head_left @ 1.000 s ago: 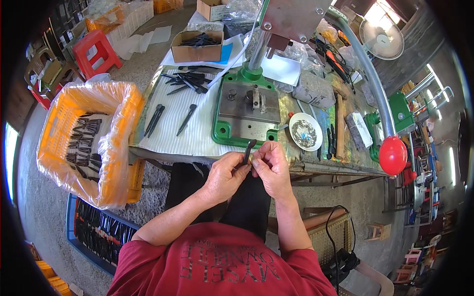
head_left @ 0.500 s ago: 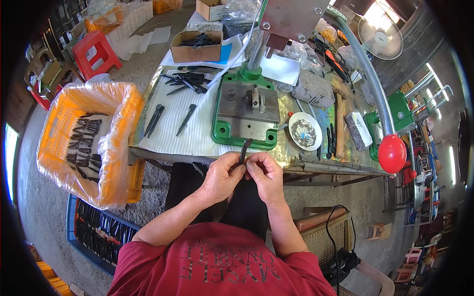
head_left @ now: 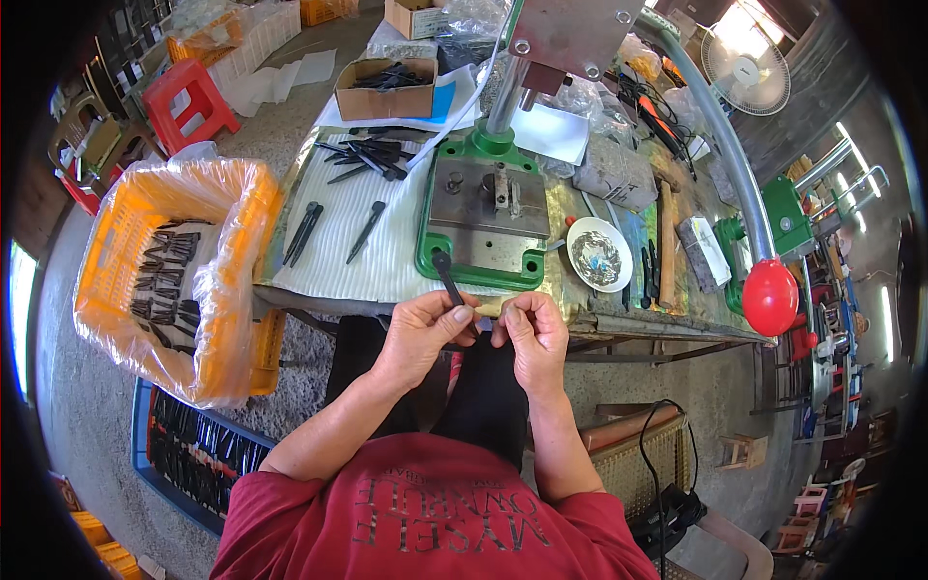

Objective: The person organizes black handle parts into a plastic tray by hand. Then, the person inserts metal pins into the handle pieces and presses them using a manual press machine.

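My left hand (head_left: 420, 338) is closed on a slim black tapered part (head_left: 446, 274), whose rounded head points up toward the green-based press (head_left: 431, 253). My right hand (head_left: 536, 343) is beside it, thumb and fingers pinched; whatever they grip is too small or hidden to name. Both hands are just in front of the table's near edge. On the white ribbed sheet (head_left: 333, 261) to the left are a single black part (head_left: 366, 232), a pair of similar parts (head_left: 304, 234) and a loose pile (head_left: 365, 157). Small metal bits fill a white dish (head_left: 626, 257) right of the press.
An orange crate (head_left: 95, 304) lined with clear plastic holds rows of black parts at the left. A cardboard box (head_left: 387, 102) of black pieces stands behind the pile. The press lever's red knob (head_left: 769, 298) hangs at the right, beyond a hammer (head_left: 666, 242).
The black part has tilted left, its head now over the press base's front left corner. My hands have moved slightly apart, the right one shifting right.
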Demonstrator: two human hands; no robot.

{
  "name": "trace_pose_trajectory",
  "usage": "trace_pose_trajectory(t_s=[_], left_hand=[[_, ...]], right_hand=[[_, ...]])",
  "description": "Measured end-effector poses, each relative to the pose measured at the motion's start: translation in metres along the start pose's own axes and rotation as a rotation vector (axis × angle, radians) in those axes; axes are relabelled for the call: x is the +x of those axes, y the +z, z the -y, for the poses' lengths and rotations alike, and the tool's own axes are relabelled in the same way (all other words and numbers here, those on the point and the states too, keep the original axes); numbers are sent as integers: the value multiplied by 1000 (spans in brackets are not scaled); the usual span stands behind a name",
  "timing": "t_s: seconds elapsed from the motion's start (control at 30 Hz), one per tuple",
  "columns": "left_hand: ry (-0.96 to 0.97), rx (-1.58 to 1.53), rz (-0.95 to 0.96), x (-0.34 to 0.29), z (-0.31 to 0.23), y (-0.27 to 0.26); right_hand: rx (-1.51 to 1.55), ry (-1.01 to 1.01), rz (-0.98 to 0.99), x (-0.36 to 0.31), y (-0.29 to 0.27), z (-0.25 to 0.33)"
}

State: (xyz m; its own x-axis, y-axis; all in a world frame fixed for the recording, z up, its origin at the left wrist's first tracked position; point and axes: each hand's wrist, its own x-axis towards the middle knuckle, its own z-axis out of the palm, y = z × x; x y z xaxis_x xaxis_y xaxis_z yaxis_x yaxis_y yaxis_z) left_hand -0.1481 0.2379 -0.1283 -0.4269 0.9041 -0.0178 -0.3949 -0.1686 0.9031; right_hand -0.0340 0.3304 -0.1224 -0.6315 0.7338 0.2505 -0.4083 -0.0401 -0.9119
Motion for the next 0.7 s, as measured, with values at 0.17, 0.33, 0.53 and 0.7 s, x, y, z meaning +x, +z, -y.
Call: trace_pose_trajectory(t_s=[0.17, 0.33, 0.53, 0.7], left_hand=[[-32, -264, -46, 1, -4, -1], [-36, -369, -51, 1, -6, -2], [-42, -413, -58, 0, -7, -1], [-61, -396, -30, -1, -7, 0]], right_hand=[[-226, 49, 100, -7, -2, -1], [-311, 55, 174, -10, 6, 4], [-143, 90, 152, -11, 9, 3], [-88, 102, 139, -11, 11, 1]])
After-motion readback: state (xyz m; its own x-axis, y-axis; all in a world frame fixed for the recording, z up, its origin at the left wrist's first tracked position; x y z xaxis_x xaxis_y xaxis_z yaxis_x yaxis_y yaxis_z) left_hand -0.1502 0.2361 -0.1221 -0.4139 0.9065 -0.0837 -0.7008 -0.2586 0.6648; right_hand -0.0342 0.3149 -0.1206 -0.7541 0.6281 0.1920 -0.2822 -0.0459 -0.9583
